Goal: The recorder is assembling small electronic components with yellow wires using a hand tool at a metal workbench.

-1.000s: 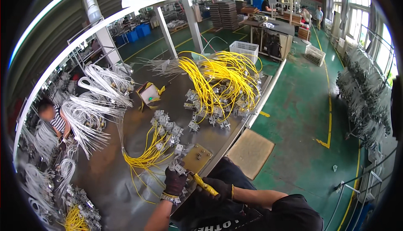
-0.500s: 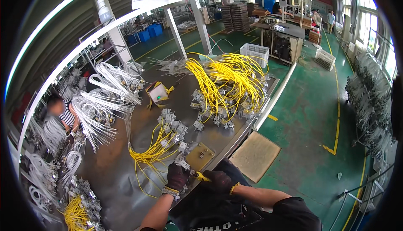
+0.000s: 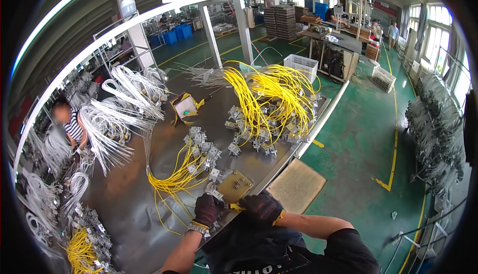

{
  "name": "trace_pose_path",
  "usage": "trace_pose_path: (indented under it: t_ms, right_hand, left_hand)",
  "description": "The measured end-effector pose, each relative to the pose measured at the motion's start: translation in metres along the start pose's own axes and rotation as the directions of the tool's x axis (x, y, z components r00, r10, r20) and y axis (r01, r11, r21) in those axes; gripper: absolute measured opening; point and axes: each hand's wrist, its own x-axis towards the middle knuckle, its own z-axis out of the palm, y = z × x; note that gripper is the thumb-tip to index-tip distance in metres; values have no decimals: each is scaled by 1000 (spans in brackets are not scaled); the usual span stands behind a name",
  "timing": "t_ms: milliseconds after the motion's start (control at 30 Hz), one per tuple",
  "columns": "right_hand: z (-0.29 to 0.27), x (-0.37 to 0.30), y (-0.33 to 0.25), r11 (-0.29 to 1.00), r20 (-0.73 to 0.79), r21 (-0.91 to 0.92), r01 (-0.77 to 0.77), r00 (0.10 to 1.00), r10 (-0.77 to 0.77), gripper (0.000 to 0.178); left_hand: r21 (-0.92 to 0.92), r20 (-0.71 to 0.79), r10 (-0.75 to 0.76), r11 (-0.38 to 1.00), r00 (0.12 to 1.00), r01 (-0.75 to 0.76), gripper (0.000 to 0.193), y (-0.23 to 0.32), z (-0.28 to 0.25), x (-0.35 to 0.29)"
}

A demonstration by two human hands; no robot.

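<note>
Both my hands wear dark gloves with yellow cuffs, at the table's near edge. My left hand [image 3: 208, 209] is closed around a small silver metal bracket [image 3: 214, 192], its fingers partly hidden. Just right of it, my right hand [image 3: 261, 207] is closed on a yellow-handled tool [image 3: 236, 207], whose tip and exact kind I cannot make out. Beyond the hands lies a brass-coloured plate [image 3: 234, 186] with several small pegs. A bundle of yellow cables [image 3: 172, 183] with metal brackets [image 3: 201, 147] on their ends lies to the left.
A large heap of yellow cables [image 3: 279, 87] lies farther back on the metal table [image 3: 127, 194]. White cable bundles [image 3: 107, 129] cover the left side, where a person in a striped top [image 3: 74, 128] works. A tan board [image 3: 297, 185] sits beside the table's right edge.
My right hand has shifted slightly up, and less of the yellow handle shows. My left hand stays closed on the bracket. The whole view has shifted a little.
</note>
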Motion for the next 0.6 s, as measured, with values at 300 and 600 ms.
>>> trace_pose_path:
  t_ms: [300, 600]
  right_hand:
    - [16, -6, 7, 946, 133, 221, -236, 969, 210, 34]
    - [7, 12, -12, 848, 32, 453, -275, 956, 293, 36]
  left_hand:
    - [-56, -19, 22, 998, 1000, -23, 34, -7, 10, 1]
    - [-49, -3, 93, 994, 996, -93, 39, -1, -2, -5]
